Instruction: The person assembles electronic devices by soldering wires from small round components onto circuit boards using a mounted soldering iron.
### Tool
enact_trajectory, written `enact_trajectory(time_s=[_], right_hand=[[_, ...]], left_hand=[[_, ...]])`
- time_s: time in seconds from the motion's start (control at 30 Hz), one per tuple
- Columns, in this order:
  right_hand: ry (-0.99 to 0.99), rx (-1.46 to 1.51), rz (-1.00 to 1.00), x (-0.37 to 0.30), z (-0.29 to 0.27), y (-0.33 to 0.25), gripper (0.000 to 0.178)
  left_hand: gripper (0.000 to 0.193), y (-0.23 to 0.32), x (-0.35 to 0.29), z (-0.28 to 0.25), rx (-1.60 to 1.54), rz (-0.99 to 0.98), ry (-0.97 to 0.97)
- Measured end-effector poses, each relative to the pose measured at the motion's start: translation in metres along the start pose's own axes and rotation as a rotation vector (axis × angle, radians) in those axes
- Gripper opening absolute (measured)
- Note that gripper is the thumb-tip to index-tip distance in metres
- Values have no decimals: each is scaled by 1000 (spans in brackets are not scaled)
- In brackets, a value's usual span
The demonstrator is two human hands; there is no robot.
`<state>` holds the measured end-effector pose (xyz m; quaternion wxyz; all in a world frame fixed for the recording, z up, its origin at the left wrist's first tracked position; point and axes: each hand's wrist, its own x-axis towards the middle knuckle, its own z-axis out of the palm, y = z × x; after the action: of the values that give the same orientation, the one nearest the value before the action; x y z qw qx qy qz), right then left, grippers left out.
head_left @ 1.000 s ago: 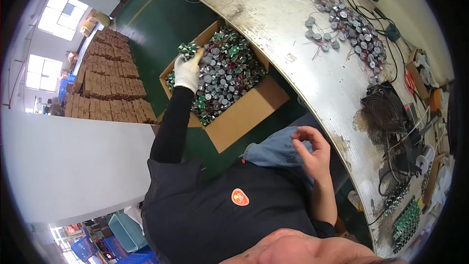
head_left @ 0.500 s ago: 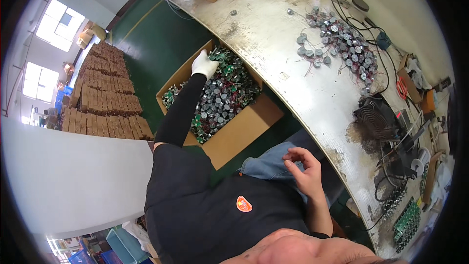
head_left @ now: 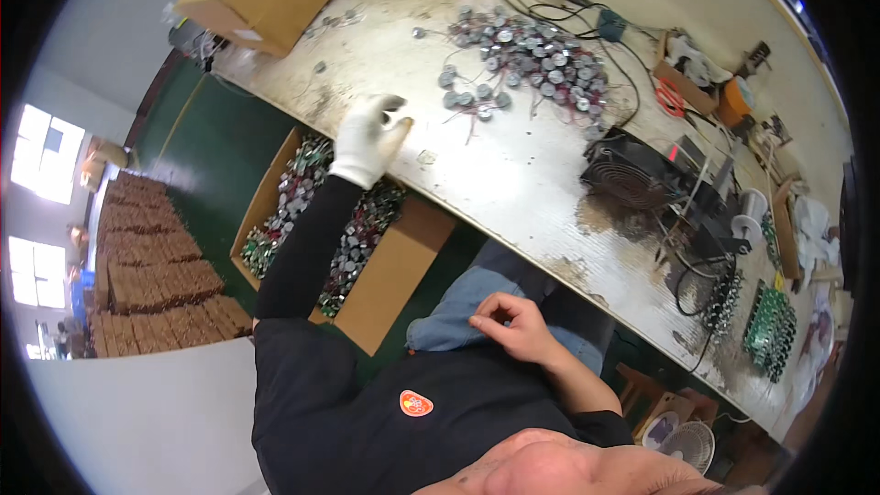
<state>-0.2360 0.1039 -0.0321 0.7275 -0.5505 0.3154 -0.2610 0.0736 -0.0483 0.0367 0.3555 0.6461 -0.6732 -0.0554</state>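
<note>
a: what's different now?

b: the left hand (head_left: 371, 139), in a white glove, is up over the edge of the workbench (head_left: 513, 197). half a second ago it's down among the parts in the cardboard box (head_left: 396, 268).

a: is it carrying anything?

b: nothing that i can see. the fingers curve toward the thumb with a fair gap between. whether it touches the bench, i can't tell.

a: and the parts?

b: small round motors (head_left: 353, 257) and green circuit boards (head_left: 261, 252) fill the box, on the floor below the bench edge. a pile of wired motors (head_left: 550, 64) lies on the bench, apart from the glove.

a: so what does the change mean?

b: the left hand looks free of the box's load, i'd judge.

a: the right hand (head_left: 518, 328)?

b: bare, by the jeans (head_left: 454, 310), in a narrow, loose curl, seemingly empty.
</note>
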Motion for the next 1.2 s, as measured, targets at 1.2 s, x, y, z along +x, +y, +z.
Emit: enact_trajectory(time_s=[1.2], right_hand=[[1604, -918, 351, -235, -295, -34, 32]], left_hand=[[22, 117, -50, 131, -1094, -203, -280]])
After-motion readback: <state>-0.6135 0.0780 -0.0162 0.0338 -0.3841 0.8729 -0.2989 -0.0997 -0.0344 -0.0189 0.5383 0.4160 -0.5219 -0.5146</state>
